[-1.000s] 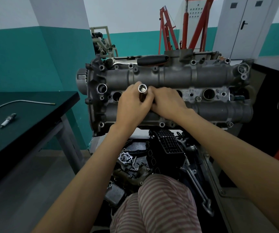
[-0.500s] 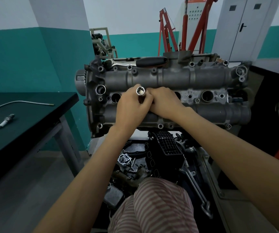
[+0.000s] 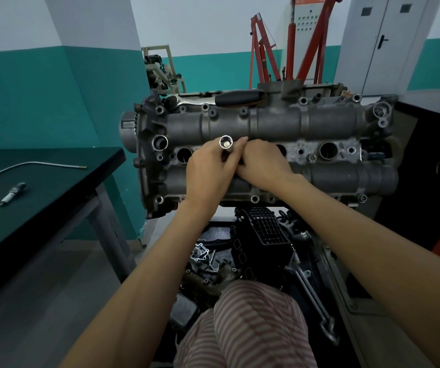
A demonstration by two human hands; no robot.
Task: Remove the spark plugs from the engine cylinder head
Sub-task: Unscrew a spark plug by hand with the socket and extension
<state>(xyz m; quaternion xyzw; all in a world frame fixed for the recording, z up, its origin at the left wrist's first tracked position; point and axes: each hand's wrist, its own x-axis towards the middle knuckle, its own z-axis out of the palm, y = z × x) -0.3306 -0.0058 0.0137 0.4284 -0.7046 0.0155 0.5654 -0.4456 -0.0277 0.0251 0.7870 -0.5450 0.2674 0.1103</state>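
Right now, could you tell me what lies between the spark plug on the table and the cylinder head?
In the head view, only a bent metal tube and bare dark tabletop separate the spark plug from the cylinder head.

Dim, soft indoor light; wide-angle edges bend.

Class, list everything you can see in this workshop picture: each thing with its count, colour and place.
cylinder head: one, grey, centre
socket: one, silver, in left hand
ratchet: one, black handle, atop cylinder head
spark plug: one, silver-black, on table
metal tube: one, grey, on table
table: one, dark green, left
engine crane: one, red, behind
spare parts: several, dark, below
left hand: one, gripping socket
right hand: one, against socket
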